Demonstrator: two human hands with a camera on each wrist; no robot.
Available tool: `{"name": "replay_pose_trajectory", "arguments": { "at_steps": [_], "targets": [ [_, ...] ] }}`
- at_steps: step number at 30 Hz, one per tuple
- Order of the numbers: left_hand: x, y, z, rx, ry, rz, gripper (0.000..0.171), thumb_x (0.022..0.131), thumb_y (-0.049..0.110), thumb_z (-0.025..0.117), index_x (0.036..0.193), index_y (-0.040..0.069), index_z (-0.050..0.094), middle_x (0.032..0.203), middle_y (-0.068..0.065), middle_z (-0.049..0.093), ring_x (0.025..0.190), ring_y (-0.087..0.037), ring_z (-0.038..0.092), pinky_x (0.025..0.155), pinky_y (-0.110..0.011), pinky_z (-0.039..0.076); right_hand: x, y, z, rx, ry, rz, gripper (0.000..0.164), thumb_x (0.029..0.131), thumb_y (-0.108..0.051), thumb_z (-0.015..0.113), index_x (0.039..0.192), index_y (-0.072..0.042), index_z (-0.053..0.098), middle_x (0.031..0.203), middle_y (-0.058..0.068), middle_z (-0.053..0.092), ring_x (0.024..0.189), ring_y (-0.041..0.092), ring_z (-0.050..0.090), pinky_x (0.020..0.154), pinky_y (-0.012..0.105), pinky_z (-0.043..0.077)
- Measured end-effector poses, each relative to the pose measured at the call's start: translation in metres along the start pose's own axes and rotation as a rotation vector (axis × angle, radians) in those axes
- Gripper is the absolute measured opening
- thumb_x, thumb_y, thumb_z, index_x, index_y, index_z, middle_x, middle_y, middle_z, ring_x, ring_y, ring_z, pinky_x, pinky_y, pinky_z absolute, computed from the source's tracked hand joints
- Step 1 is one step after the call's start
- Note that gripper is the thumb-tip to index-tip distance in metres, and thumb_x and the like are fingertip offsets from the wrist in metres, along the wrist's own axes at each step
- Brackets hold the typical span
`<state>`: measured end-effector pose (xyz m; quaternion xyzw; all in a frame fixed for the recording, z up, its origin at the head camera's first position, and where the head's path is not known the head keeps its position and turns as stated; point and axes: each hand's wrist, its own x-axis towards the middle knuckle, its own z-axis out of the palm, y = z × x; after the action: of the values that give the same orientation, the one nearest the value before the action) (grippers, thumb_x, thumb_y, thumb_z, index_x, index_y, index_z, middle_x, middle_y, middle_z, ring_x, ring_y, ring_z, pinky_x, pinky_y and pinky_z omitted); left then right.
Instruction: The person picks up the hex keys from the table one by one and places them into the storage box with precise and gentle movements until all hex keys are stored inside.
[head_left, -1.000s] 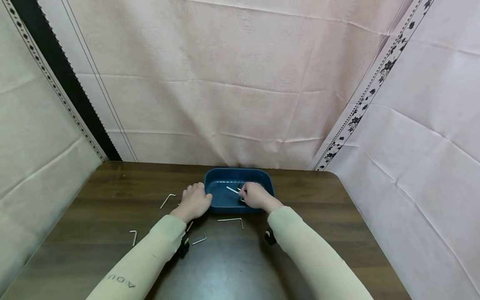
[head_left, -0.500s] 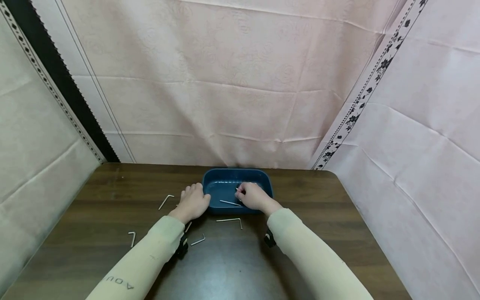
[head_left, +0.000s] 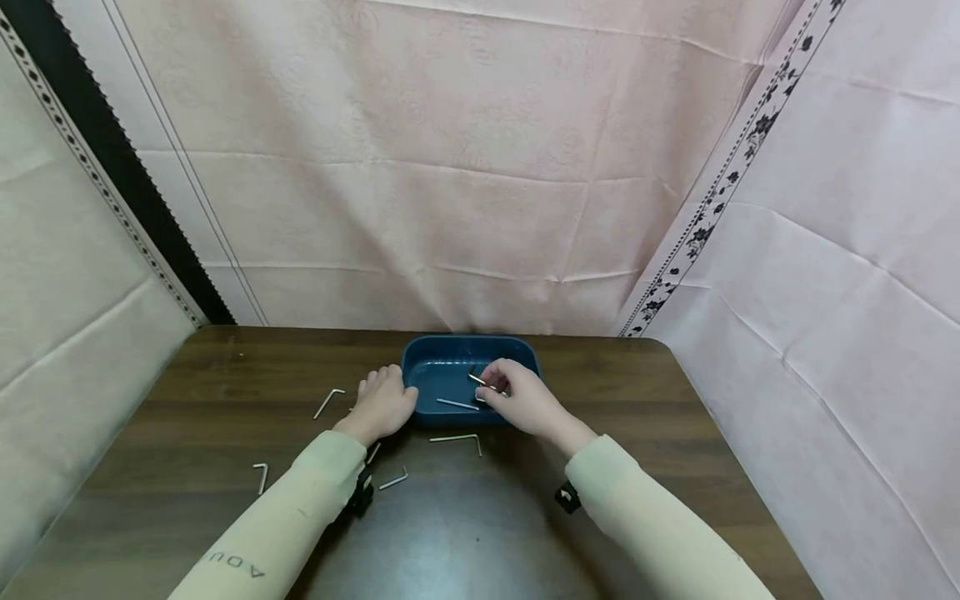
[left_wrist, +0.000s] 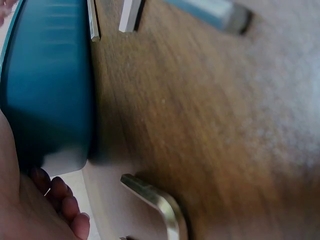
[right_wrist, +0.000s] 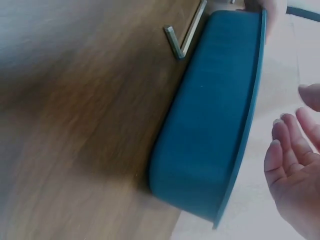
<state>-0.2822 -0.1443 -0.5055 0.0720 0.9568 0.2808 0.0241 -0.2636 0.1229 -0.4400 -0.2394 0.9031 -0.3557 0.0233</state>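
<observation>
At the far middle of the dark wooden counter (head_left: 225,433) sits a deep blue rectangular plastic tub (head_left: 444,372), and the right hand (head_left: 521,398) hovers over it, fingers relaxed and spread — a small silver L-shaped hex key (head_left: 481,382) shows at its fingertips, though whether it is pinched I cannot tell. The left hand (head_left: 382,404) rests flat against the tub's left wall, holding nothing — another hex key (head_left: 457,404) lies inside, several more on the counter nearby.

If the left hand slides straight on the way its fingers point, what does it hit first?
Probably the blue tray. The left hand lies flat on the table with fingers aimed at the tray's left wall, about touching it. Whether a gap remains is unclear from the head view.
</observation>
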Motion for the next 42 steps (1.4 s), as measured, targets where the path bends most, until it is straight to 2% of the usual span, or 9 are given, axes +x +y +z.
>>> {"name": "replay_pose_trajectory", "arguments": {
  "at_steps": [4, 9, 14, 22, 31, 37, 42],
  "targets": [
    [0.0, 0.0, -0.002, -0.003, 0.002, 0.001, 0.036, 0.098, 0.029, 0.041, 0.117, 0.0, 0.047, 0.104, -0.011, 0.046, 0.095, -0.031, 0.036, 0.086, -0.048, 0.027, -0.014, 0.0, -0.004, 0.043, -0.011, -0.052, 0.022, 0.091, -0.036, 0.067, 0.108, -0.023, 0.06, 0.1, -0.003, 0.06, 0.087, 0.013, 0.055, 0.075, 0.031, 0.049],
    [-0.002, -0.001, -0.004, -0.006, -0.001, -0.007, 0.037, 0.098, 0.028, 0.04, 0.119, -0.001, 0.047, 0.107, -0.012, 0.047, 0.095, -0.032, 0.037, 0.085, -0.047, 0.027, -0.026, 0.002, -0.003, 0.076, -0.08, -0.076, 0.026, 0.089, -0.04, 0.069, 0.108, -0.024, 0.06, 0.099, -0.006, 0.061, 0.086, 0.012, 0.056, 0.076, 0.03, 0.049],
    [-0.002, -0.002, -0.004, -0.005, 0.0, -0.004, 0.041, 0.098, 0.028, 0.04, 0.124, -0.004, 0.046, 0.112, -0.014, 0.048, 0.098, -0.032, 0.038, 0.087, -0.049, 0.028, -0.033, 0.008, 0.004, 0.047, -0.124, -0.067, 0.028, 0.088, -0.038, 0.07, 0.107, -0.019, 0.062, 0.096, -0.009, 0.06, 0.085, 0.01, 0.056, 0.075, 0.028, 0.048],
    [0.0, -0.002, 0.0, -0.009, -0.001, 0.003, 0.04, 0.098, 0.029, 0.04, 0.122, -0.002, 0.046, 0.109, -0.013, 0.048, 0.096, -0.032, 0.037, 0.086, -0.048, 0.028, -0.043, 0.014, 0.014, -0.027, -0.2, -0.042, 0.032, 0.088, -0.034, 0.071, 0.11, -0.014, 0.062, 0.099, -0.001, 0.062, 0.085, 0.012, 0.056, 0.076, 0.028, 0.049],
    [-0.001, 0.001, -0.001, -0.011, -0.011, -0.002, 0.043, 0.099, 0.03, 0.04, 0.125, -0.003, 0.044, 0.111, -0.013, 0.048, 0.098, -0.032, 0.037, 0.089, -0.049, 0.027, -0.05, 0.02, 0.025, -0.094, -0.216, -0.046, 0.039, 0.088, -0.038, 0.071, 0.117, -0.013, 0.062, 0.106, -0.001, 0.063, 0.089, 0.015, 0.06, 0.077, 0.027, 0.049],
    [-0.002, 0.002, -0.002, -0.011, -0.016, 0.0, 0.04, 0.099, 0.029, 0.04, 0.122, -0.002, 0.045, 0.108, -0.012, 0.047, 0.097, -0.031, 0.037, 0.086, -0.048, 0.027, -0.052, 0.024, 0.03, -0.112, -0.202, -0.045, 0.043, 0.087, -0.037, 0.071, 0.12, -0.012, 0.061, 0.109, 0.0, 0.061, 0.09, 0.015, 0.059, 0.076, 0.026, 0.049],
    [-0.001, 0.001, -0.002, -0.01, -0.02, 0.001, 0.044, 0.099, 0.03, 0.039, 0.127, -0.004, 0.044, 0.114, -0.014, 0.047, 0.1, -0.032, 0.037, 0.09, -0.049, 0.027, -0.053, 0.028, 0.033, -0.12, -0.21, -0.038, 0.047, 0.087, -0.039, 0.07, 0.124, -0.012, 0.06, 0.111, 0.0, 0.06, 0.089, 0.014, 0.057, 0.076, 0.026, 0.048]
  ]
}}
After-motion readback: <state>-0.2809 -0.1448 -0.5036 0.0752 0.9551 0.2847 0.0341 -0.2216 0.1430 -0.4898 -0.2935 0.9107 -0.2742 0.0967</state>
